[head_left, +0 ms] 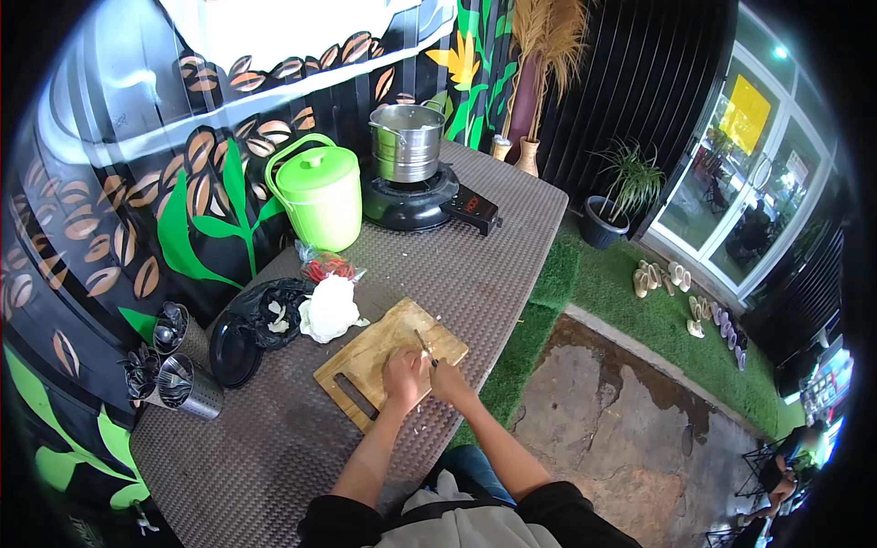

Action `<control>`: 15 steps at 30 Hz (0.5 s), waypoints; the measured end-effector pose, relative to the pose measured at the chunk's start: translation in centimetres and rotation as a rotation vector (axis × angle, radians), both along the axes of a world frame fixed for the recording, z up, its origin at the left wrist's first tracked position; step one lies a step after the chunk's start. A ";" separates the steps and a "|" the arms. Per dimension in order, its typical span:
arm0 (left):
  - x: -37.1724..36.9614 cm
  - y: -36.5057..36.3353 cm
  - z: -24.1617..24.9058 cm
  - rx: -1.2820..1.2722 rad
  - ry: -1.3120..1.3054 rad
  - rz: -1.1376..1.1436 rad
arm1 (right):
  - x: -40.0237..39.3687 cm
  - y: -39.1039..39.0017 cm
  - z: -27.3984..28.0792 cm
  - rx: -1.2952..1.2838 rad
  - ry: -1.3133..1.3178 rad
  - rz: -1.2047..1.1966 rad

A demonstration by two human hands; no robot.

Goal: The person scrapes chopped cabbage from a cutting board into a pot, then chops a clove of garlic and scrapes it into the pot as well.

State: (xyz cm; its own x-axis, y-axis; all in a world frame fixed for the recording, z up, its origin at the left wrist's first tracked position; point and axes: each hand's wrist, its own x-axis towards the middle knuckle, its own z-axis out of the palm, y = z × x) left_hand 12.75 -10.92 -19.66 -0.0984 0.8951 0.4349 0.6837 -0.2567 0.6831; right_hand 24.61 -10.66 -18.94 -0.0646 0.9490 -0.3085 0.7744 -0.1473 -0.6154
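Observation:
A wooden cutting board (365, 354) with a slot handle lies near the front edge of the brown woven-look table (274, 429). Over its middle, my left hand (405, 374) is closed, fingers curled down on something too small to make out. My right hand (448, 382) is wrapped round the dark handle of a small knife (421, 342), whose blade points away from me beside my left fingers. Small pale bits lie on the board near the blade. A crumpled white cloth or bag (330, 310) sits just behind the board.
Behind are a lime-green lidded bucket (322, 203) and a steel pot (406, 146) on a black portable stove (411, 205). To the left stand a black bag (274, 309), a black plate (234, 352) and metal cutlery holders (190, 388). A seated person (783, 470) is far right.

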 end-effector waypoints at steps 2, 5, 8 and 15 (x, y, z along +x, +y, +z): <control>0.0 0.1 0.1 -0.040 -0.030 -0.007 | -0.6 -1.7 0.4 0.084 -0.044 -0.032; -0.2 0.4 -0.8 0.055 -0.047 -0.032 | -1.6 -2.9 1.9 0.023 -0.086 -0.113; -0.2 0.2 -1.1 0.159 0.016 -0.030 | -1.3 -0.9 0.9 0.081 -0.080 -0.054; -0.5 0.1 -0.8 0.116 -0.024 -0.051 | 0.0 0.0 3.9 -0.259 0.095 -0.029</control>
State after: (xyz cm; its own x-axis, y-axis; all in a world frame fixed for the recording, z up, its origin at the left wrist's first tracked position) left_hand 12.27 -10.79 -20.47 -0.0660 0.8432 0.5336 0.6517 -0.3686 0.6629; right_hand 24.57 -10.67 -15.04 -0.0791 0.8411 -0.5351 0.7078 -0.3306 -0.6242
